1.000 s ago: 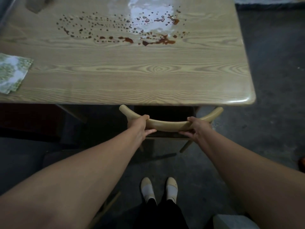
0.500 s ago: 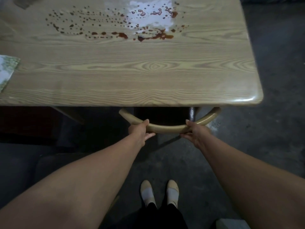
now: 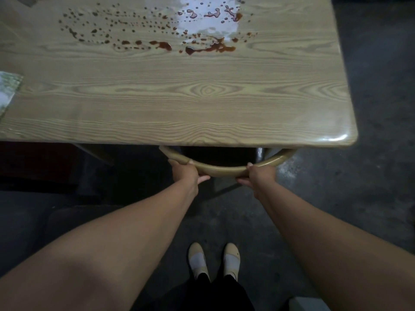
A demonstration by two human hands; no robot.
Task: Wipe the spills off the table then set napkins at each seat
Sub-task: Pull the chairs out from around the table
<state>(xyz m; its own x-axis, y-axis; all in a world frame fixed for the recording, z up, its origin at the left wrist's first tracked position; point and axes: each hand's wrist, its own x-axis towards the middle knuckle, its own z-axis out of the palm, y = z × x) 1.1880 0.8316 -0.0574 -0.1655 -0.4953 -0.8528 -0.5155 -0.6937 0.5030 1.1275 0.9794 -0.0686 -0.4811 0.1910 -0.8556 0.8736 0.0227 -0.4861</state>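
Fingers: both hands, left hand (image 3: 187,173) and right hand (image 3: 260,176), are wrapped around the curved chair back (image 3: 221,169).
Spills: reddish-brown spills (image 3: 202,48) lie far across the table (image 3: 179,104), straight ahead, strung left to right.
Nearer hand: neither.
Napkin: patterned napkin (image 3: 7,90) at left edge, cut off.
Hidden: chair seat, under the table.

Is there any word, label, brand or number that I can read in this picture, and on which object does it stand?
None: no readable text anywhere.
The napkin at the table's left edge shows only a green pattern, no letters.
The shoes and chair back bear no visible marking.
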